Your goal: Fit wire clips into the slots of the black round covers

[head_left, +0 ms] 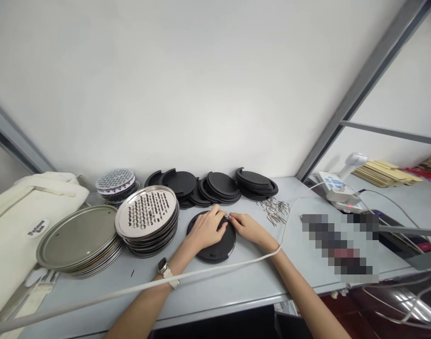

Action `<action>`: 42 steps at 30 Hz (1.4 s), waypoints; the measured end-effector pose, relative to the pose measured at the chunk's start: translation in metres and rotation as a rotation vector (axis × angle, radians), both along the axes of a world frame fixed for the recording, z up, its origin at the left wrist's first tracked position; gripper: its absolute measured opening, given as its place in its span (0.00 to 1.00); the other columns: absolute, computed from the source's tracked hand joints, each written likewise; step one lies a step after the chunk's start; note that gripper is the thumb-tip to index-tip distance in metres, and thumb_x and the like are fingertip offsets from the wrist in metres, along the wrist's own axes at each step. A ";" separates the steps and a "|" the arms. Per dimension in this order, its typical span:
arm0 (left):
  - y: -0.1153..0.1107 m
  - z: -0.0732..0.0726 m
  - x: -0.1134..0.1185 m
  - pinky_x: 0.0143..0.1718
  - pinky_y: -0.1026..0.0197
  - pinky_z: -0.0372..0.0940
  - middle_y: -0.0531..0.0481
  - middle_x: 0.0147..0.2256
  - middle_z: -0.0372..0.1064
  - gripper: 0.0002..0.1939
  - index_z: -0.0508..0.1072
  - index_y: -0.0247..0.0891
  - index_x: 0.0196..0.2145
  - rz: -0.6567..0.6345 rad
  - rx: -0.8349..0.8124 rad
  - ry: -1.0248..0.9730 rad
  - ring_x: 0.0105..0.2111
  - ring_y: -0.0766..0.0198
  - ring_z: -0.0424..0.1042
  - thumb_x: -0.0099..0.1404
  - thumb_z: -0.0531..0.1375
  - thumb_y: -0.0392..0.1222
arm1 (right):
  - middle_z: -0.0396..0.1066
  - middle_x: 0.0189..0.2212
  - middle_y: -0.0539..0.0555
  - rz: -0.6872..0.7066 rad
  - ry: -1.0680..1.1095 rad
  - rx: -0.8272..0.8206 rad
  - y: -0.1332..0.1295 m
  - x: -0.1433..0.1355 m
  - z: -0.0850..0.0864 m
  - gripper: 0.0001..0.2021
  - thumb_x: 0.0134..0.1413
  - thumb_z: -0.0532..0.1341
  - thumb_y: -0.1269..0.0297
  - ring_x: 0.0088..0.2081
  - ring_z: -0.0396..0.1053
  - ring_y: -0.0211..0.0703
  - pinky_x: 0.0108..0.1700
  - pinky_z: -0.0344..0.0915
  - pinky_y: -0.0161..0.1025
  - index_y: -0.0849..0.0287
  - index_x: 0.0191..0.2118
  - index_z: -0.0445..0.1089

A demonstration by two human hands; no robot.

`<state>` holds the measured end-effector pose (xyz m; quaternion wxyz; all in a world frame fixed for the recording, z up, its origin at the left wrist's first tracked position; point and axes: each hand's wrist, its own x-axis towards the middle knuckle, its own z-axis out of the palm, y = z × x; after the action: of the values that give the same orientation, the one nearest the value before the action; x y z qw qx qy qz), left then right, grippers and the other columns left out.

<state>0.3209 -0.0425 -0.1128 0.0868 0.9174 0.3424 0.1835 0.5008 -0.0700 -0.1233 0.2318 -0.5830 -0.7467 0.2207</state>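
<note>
A round black plastic disc [215, 249] with a raised rim lies flat on the grey table in front of me. My left hand [211, 228] lies over the disc's upper part, fingers bent and pressing on it, thumb and index finger close to its right edge. My right hand [246, 227] is at that same edge, its fingers pinched around a small shiny metal piece that is mostly hidden. The two hands' fingertips nearly meet. Right of them lies a loose heap of small metal hooks [275, 208].
Behind my hands lie several black discs [222, 184]. On the left are a stack of round metal graters [148, 214], large round plates [79, 238] and a cream bag [21, 216]. A white cable [233, 266] crosses above my forearms. A white scanner [353, 162] stands right.
</note>
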 end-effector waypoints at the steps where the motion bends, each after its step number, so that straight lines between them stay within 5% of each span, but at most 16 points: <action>1: 0.000 0.000 0.000 0.38 0.58 0.66 0.46 0.46 0.61 0.14 0.63 0.41 0.49 -0.017 0.001 -0.015 0.40 0.58 0.70 0.67 0.51 0.42 | 0.74 0.31 0.56 0.004 -0.001 -0.001 0.000 0.000 -0.001 0.16 0.62 0.45 0.66 0.32 0.69 0.42 0.37 0.59 0.35 0.60 0.34 0.70; 6: 0.003 -0.003 0.001 0.48 0.55 0.63 0.44 0.51 0.62 0.22 0.54 0.41 0.57 -0.113 -0.006 -0.107 0.51 0.56 0.65 0.66 0.51 0.37 | 0.75 0.37 0.57 0.025 0.008 -0.008 0.001 0.001 -0.002 0.17 0.62 0.45 0.67 0.36 0.71 0.44 0.41 0.60 0.36 0.60 0.38 0.71; 22: 0.007 -0.011 0.001 0.50 0.52 0.62 0.44 0.46 0.67 0.21 0.55 0.41 0.55 -0.151 -0.170 -0.284 0.48 0.56 0.67 0.64 0.52 0.34 | 0.73 0.27 0.55 -0.071 -0.030 0.000 -0.005 -0.005 0.001 0.18 0.63 0.44 0.64 0.28 0.67 0.41 0.32 0.55 0.34 0.60 0.30 0.68; 42: 0.009 -0.011 0.001 0.50 0.54 0.63 0.47 0.45 0.68 0.20 0.55 0.42 0.50 -0.164 -0.267 -0.345 0.47 0.58 0.69 0.62 0.54 0.31 | 0.74 0.29 0.55 -0.304 -0.283 0.010 -0.015 -0.022 -0.007 0.15 0.64 0.45 0.65 0.31 0.71 0.40 0.32 0.51 0.33 0.58 0.34 0.68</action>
<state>0.3219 -0.0338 -0.1237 0.2793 0.8776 0.2680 0.2828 0.4792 -0.0854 -0.1300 0.1579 -0.7133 -0.6762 0.0953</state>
